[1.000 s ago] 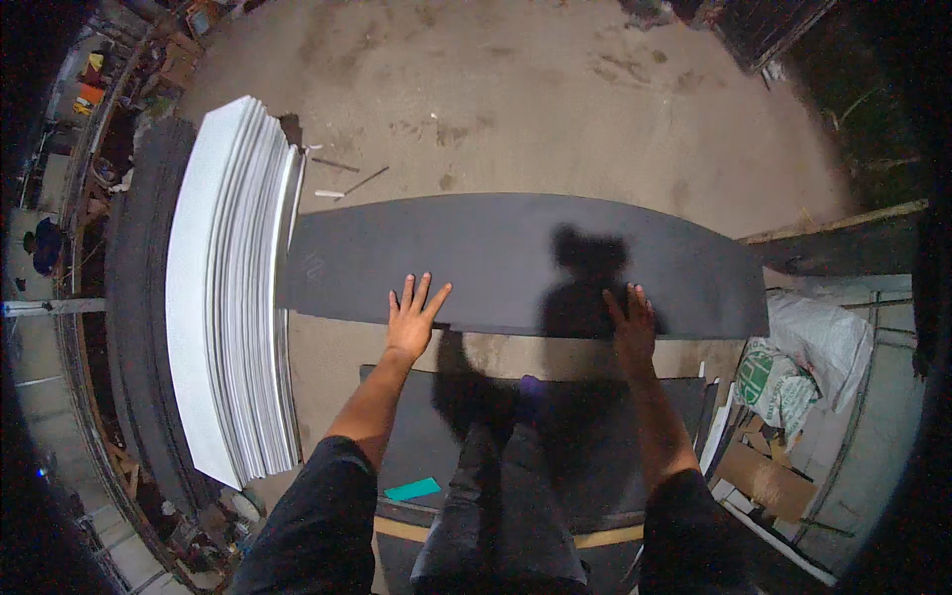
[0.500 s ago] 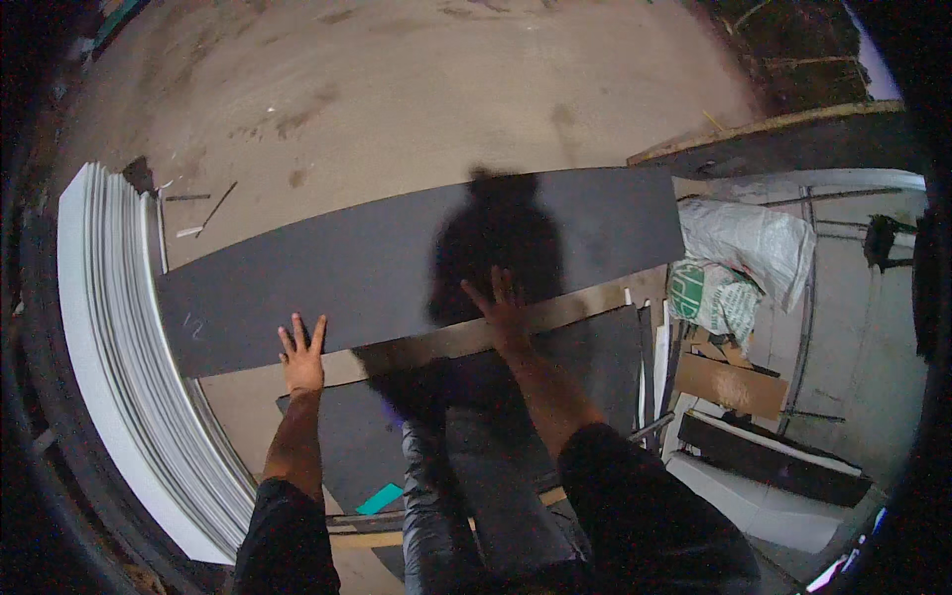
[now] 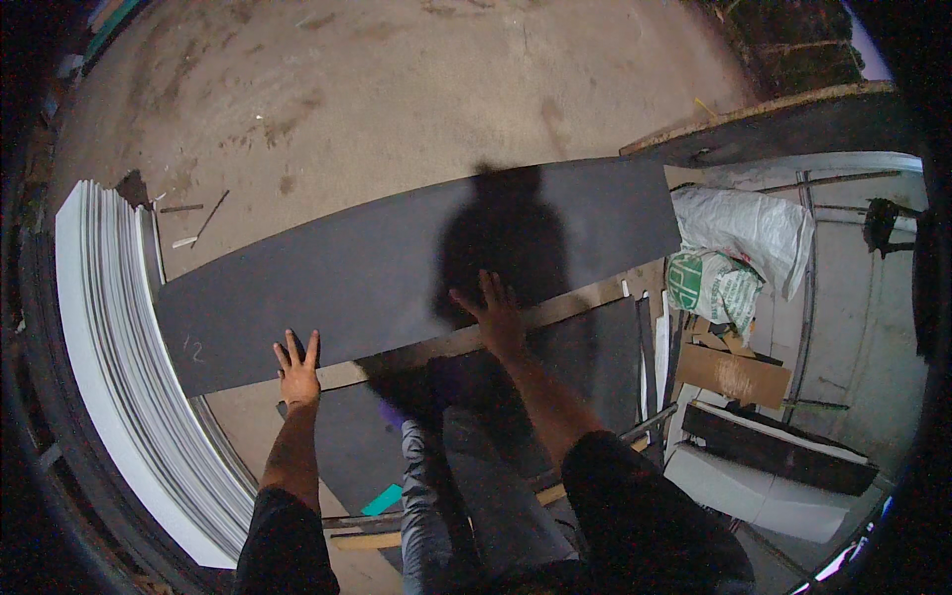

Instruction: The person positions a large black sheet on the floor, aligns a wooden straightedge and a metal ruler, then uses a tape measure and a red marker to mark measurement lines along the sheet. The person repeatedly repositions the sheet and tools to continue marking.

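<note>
A long dark grey panel (image 3: pixel 347 258) lies across the floor in front of me, with faint handwritten marks near its left end. My left hand (image 3: pixel 298 371) rests near the panel's near edge, left of its middle, fingers spread. Farther right, my right hand (image 3: pixel 496 312) lies over the same near edge with its fingers apart, beside my dark shadow. Neither hand grips anything. Under and nearer than the panel lies another dark grey sheet (image 3: pixel 342 446), partly hidden by my legs and right arm.
A tall stack of white sheets (image 3: pixel 109 357) stands against the panel's left end. White sacks (image 3: pixel 744 223), a cardboard piece (image 3: pixel 734 375) and dark and white offcuts (image 3: pixel 773 451) lie at right. A teal strip (image 3: pixel 383 499) is near my leg. A dark board (image 3: pixel 793 134) leans far right.
The whole view has tilted and turned slightly, so the left side sits lower and the right side a little higher. Both hands stay spread on the panel, with hardly any shift along it.
</note>
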`<control>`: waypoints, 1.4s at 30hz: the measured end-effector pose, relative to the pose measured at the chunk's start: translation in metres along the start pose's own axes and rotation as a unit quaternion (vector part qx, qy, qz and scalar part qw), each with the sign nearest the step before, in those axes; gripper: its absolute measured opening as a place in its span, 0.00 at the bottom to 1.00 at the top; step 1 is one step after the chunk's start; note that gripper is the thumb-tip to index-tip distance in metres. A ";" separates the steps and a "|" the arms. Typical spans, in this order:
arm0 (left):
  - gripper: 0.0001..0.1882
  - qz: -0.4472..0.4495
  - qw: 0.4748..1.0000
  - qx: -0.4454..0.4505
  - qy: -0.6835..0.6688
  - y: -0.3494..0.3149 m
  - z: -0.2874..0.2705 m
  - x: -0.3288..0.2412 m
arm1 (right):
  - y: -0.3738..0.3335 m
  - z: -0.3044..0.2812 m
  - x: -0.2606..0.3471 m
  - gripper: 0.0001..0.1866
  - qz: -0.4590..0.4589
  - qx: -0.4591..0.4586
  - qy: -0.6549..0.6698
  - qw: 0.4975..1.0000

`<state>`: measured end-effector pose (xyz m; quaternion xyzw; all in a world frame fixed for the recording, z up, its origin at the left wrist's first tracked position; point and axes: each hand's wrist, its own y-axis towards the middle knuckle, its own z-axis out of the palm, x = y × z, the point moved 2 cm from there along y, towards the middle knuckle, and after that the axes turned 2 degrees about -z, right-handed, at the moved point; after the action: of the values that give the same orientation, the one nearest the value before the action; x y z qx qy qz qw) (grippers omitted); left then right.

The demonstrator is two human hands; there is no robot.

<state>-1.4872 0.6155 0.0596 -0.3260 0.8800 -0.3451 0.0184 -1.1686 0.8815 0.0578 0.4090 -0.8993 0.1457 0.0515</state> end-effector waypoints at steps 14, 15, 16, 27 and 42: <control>0.55 0.085 0.995 -0.055 -0.015 0.019 0.017 -0.007 | 0.009 -0.004 -0.015 0.49 0.002 0.017 -0.012 1.000; 0.54 0.120 0.989 -0.086 0.006 0.021 0.019 -0.005 | 0.011 -0.004 -0.016 0.50 0.008 0.039 -0.030 0.999; 0.53 0.085 0.996 -0.012 -0.009 0.016 -0.004 -0.011 | 0.012 -0.011 -0.016 0.50 0.017 0.061 -0.051 0.997; 0.31 0.194 0.953 0.063 -0.223 -0.107 -0.130 -0.106 | -0.086 -0.121 0.069 0.47 0.116 0.168 0.219 0.954; 0.22 0.595 0.790 0.143 -0.010 -0.395 -0.199 -0.173 | -0.402 -0.246 0.214 0.42 0.389 -0.069 0.233 0.889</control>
<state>-1.1804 0.6187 0.4224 0.2655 0.8401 -0.3844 0.2755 -1.0153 0.5517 0.4259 -0.0237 -0.9563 0.1827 0.2272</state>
